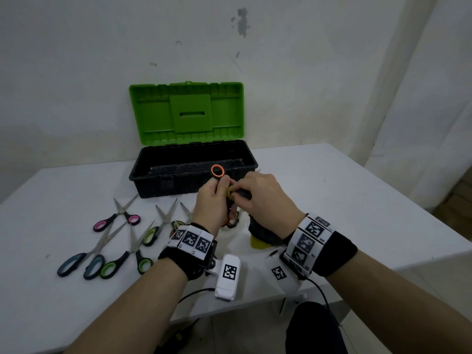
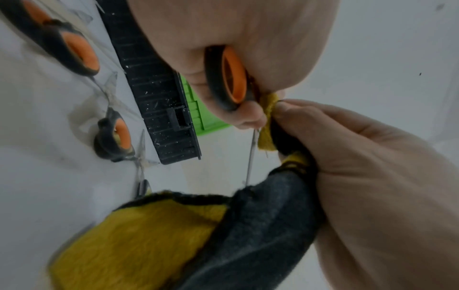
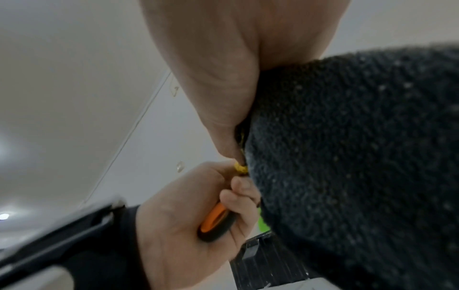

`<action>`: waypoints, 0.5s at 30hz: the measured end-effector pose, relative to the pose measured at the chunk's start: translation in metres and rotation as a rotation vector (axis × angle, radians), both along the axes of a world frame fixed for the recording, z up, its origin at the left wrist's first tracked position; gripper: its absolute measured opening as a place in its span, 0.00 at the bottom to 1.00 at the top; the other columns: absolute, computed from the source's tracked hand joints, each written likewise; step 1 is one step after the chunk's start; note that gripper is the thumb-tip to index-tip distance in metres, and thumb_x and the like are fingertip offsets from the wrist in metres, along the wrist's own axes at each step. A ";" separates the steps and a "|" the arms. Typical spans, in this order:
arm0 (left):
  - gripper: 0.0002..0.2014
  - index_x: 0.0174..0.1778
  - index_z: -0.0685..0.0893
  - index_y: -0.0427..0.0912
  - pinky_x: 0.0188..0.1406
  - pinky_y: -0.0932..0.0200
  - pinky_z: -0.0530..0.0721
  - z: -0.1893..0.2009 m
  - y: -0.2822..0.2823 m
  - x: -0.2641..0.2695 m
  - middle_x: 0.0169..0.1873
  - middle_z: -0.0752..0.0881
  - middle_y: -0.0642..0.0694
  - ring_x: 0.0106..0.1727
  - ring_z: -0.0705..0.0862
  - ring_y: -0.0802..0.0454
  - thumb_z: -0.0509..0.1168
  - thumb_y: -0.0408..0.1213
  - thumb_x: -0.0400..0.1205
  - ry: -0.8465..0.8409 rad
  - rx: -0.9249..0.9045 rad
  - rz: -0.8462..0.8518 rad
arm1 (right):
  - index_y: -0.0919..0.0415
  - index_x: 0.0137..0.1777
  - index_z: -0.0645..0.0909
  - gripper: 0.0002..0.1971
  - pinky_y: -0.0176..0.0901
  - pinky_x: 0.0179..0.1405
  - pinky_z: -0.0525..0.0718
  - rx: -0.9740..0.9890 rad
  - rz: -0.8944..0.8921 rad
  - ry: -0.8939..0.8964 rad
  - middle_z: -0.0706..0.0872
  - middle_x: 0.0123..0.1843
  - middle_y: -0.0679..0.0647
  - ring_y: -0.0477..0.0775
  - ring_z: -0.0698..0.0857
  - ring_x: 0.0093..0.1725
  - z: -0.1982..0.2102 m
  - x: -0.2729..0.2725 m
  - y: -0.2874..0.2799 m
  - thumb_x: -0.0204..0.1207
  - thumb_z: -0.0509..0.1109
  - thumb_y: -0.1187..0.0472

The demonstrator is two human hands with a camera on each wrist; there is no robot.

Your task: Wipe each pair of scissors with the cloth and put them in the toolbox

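Note:
My left hand grips a pair of orange-handled scissors just in front of the open toolbox, one finger ring sticking up above the fist. My right hand pinches a yellow and dark grey cloth round the scissors close to the handle. In the left wrist view the thin blade runs down out of the pinch into the hanging cloth. The right wrist view shows the cloth bunched in my right hand and the orange handle in my left fist. The black toolbox looks empty inside.
Several pairs of scissors lie on the white table to the left: pink-handled, teal-handled, green-handled. More orange-handled scissors lie under my hands. The green lid stands up against the wall.

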State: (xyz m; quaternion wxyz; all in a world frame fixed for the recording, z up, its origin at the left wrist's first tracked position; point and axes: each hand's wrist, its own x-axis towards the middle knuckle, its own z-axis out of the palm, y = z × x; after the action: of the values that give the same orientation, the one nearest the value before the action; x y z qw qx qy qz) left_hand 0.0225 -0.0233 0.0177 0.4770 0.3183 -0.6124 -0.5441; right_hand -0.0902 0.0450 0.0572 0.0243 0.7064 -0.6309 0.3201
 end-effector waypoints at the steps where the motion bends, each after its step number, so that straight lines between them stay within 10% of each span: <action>1: 0.15 0.46 0.81 0.34 0.14 0.60 0.73 0.001 -0.001 0.000 0.25 0.80 0.41 0.16 0.75 0.48 0.57 0.40 0.91 0.003 0.002 0.006 | 0.56 0.48 0.90 0.07 0.51 0.42 0.82 0.005 -0.013 -0.002 0.84 0.41 0.54 0.55 0.82 0.41 0.000 -0.001 0.000 0.75 0.70 0.59; 15: 0.16 0.45 0.82 0.35 0.15 0.59 0.73 0.004 -0.001 -0.001 0.21 0.79 0.44 0.17 0.75 0.48 0.56 0.41 0.91 -0.011 0.002 0.031 | 0.57 0.46 0.90 0.07 0.54 0.41 0.83 -0.026 0.022 -0.063 0.85 0.40 0.55 0.54 0.83 0.40 -0.003 -0.001 0.002 0.73 0.70 0.60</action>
State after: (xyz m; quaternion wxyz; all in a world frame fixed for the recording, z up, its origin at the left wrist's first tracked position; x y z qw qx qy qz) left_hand 0.0217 -0.0240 0.0221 0.4816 0.3314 -0.6096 -0.5354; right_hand -0.0913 0.0474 0.0538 0.0098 0.7026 -0.6192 0.3505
